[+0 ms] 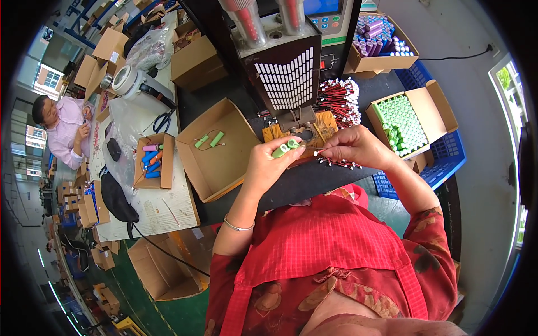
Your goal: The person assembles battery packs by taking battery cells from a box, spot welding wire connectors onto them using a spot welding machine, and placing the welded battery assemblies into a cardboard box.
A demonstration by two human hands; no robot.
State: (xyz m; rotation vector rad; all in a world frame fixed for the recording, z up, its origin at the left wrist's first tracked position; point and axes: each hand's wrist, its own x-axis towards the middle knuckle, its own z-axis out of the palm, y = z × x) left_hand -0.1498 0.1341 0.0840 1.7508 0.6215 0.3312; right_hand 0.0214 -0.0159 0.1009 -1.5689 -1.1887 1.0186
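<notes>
My left hand (264, 165) is closed around two short green battery cells (281, 150), their round ends tilted up toward me. Close beside them, my right hand (358, 147) pinches a thin wire lead (318, 153) with a white tip; whether the lead touches the cells cannot be made out. Both hands are just in front of a worn yellow fixture (273, 133) at the foot of a black machine (283, 73). Behind the fixture lies a pile of red and black leads with white connectors (339, 101), and more leads (342, 163) lie under my right hand.
On the left, a shallow carton (221, 182) holds green cells with wires (209, 139); a smaller box (168, 178) has blue and orange cells. At right stand boxes of green cells (400, 126) and purple cells (372, 36), beside a blue crate (448, 157). A person (64, 127) works far left.
</notes>
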